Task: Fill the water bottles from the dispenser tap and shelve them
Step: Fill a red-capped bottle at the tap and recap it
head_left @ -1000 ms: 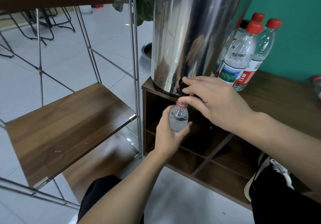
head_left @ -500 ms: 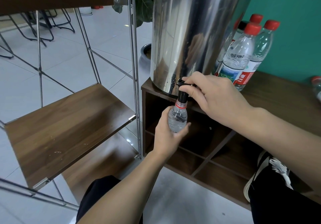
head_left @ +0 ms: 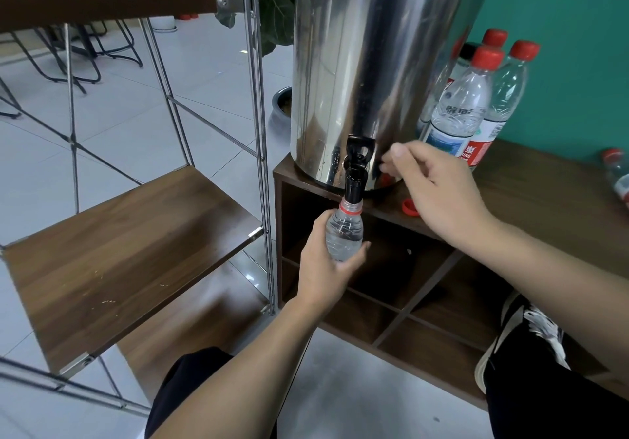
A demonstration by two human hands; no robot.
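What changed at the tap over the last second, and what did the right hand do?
The right hand let go of the tap and drew back to the right, fingers now loose and empty, uncovering a red cap on the cabinet top. The left hand still grips the bottle with its mouth at the spout; the capped bottles behind stayed put.

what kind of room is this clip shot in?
Probably an office break or canteen corner, not a home kitchen: a steel dispenser on a low wooden cabinet, bare metal-frame shelving, and black-legged chairs on pale tile behind.
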